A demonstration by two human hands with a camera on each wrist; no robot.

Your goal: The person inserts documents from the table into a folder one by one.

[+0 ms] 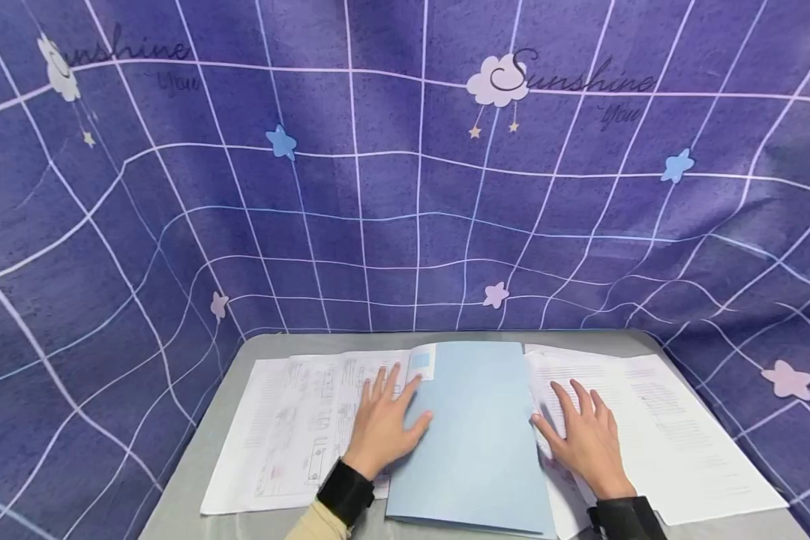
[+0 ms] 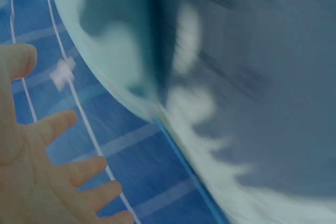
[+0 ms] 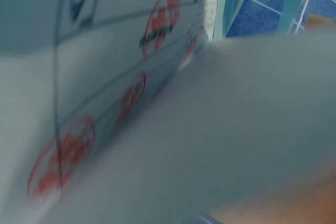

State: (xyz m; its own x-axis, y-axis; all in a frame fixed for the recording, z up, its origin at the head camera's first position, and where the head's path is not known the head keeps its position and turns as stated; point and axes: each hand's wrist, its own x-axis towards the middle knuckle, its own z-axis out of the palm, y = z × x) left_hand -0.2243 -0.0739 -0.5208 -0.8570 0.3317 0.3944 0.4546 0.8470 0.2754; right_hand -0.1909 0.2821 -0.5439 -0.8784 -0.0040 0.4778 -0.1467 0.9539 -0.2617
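A light blue folder, bearing a small white-and-blue label at its top left, lies closed-looking between two spreads of paper. My left hand is at the folder's left edge, fingers spread over the left sheets and the thumb over the blue cover. On the other side, my right hand is spread above the right sheets, its thumb at the folder's right edge. Spread fingers also show in the left wrist view. A page with red round stamps fills much of the right wrist view, blurred; most of that hand is hidden there.
The papers and folder lie on a grey table. Behind and at both sides hangs a purple-blue cloth with a line grid, stars and clouds. Both wrists carry black bands.
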